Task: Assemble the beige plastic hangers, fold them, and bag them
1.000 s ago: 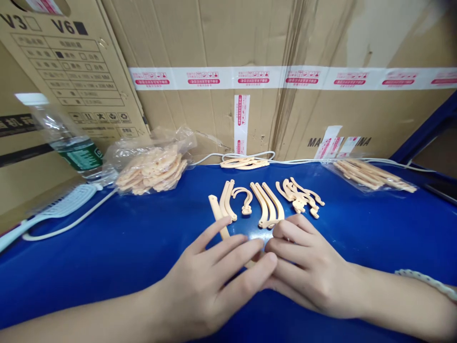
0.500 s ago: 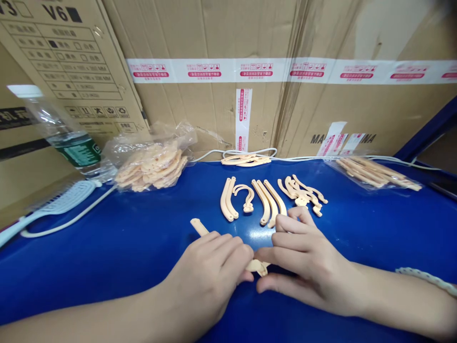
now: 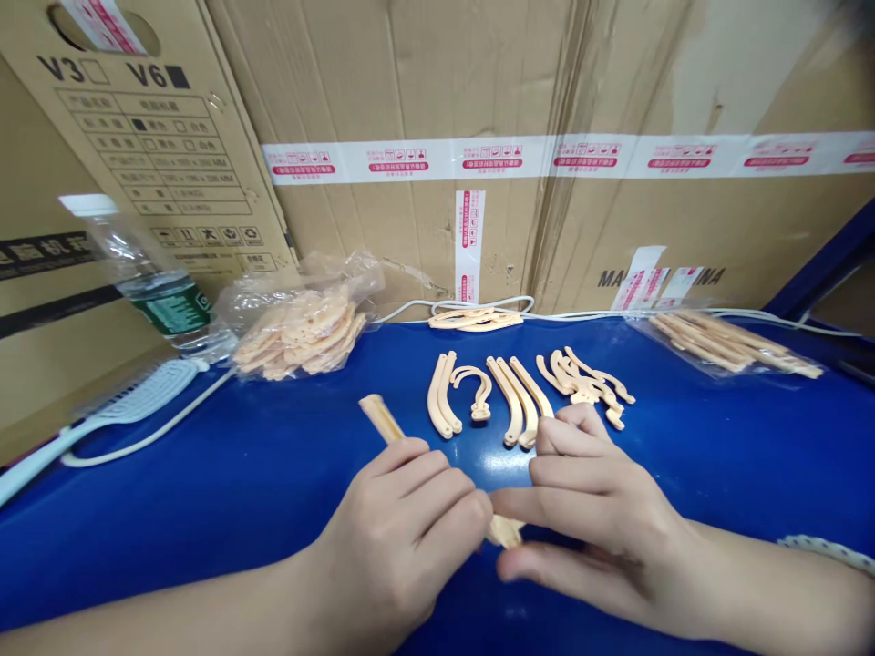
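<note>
Here, at the lower centre of the frame, the left hand (image 3: 416,528) keeps its grip closed around a beige strip (image 3: 381,417) jutting toward the upper left. The right hand (image 3: 594,519) has thumb and forefinger about a beige end (image 3: 506,531), whether pinching I cannot tell. Centrally, curved pieces (image 3: 528,419) lie on the blue counter (image 3: 260,519).

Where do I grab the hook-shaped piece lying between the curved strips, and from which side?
Likely best by its chunky foot, from the near side: that end points toward the camera, while curved strips flank the hook-shaped piece left and right.
</note>
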`<state>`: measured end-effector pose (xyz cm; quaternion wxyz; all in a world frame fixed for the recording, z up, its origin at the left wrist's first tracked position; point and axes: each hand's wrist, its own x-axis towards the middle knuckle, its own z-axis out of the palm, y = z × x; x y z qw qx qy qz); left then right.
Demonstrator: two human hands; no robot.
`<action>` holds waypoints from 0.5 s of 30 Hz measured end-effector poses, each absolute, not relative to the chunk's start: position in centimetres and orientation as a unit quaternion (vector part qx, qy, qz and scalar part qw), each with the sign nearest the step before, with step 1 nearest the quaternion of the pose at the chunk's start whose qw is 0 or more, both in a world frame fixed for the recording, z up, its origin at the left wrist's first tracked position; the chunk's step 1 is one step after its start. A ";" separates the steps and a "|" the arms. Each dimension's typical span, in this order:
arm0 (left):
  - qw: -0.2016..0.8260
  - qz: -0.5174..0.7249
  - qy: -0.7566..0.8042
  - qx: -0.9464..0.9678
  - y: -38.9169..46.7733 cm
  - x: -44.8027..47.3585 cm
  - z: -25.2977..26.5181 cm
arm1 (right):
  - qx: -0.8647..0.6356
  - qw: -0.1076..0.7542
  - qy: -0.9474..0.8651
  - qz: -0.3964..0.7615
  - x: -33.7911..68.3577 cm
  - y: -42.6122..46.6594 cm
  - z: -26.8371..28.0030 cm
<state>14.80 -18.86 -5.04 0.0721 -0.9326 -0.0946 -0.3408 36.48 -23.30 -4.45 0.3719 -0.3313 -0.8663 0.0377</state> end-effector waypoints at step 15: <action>0.153 -0.168 -0.206 -0.952 -11.7 12.4 -4.5 | -0.482 0.288 -0.828 0.010 39.2 -17.3 -1.8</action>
